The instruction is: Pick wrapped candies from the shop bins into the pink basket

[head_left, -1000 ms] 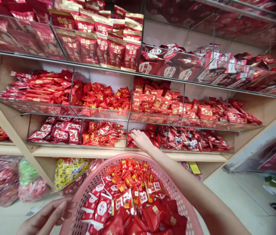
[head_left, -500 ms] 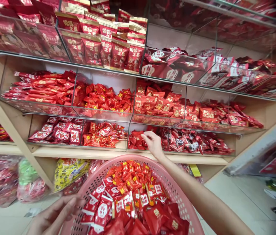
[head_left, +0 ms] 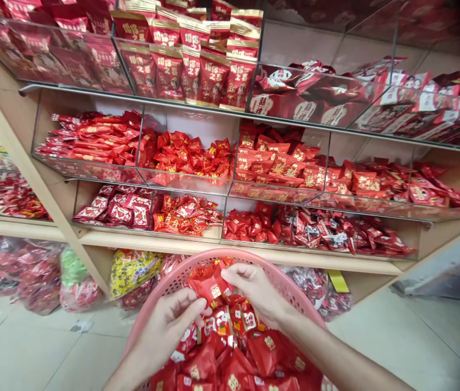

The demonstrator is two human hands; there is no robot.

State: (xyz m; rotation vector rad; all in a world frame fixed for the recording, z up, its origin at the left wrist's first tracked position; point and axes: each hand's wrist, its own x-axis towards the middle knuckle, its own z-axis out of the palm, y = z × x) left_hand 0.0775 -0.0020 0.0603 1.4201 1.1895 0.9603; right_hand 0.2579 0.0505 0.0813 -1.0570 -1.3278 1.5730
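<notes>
Two bare hands met over a pink basket [head_left: 163, 287], sharing one red packet [head_left: 211, 283] between them. The right hand [head_left: 256, 293] gripped the packet's upper right edge, thumb on top and fingers curled narrowly round it. The left hand [head_left: 172, 320] pinched the lower left edge, its fingertips [head_left: 194, 307] drawn close together against the wrapper. The packet was lifted just clear of the heap of red sachets [head_left: 233, 353] that filled the basket directly beneath both hands; whether its bottom edge touched the heap could not be told. Gold characters showed on the packet and on many sachets under the wrists.

Beyond the fingertips, past the basket's far rim, ran a pale wooden shelf [head_left: 181, 244]. On it, just ahead of the right hand, stood a clear bin [head_left: 376, 255] with plain red sweets at its left end and dark-printed wrappers further right. Ahead of the left hand sat two more compartments of red-and-white sachets [head_left: 124, 206]. Higher tiers of red wrappers rose above those, well beyond both hands.

Under the shelf, off to the left hand's outer side, lay a yellow bag [head_left: 134, 269] and beside it a green-and-red bag [head_left: 77, 282] on the tiled floor [head_left: 30, 347].
</notes>
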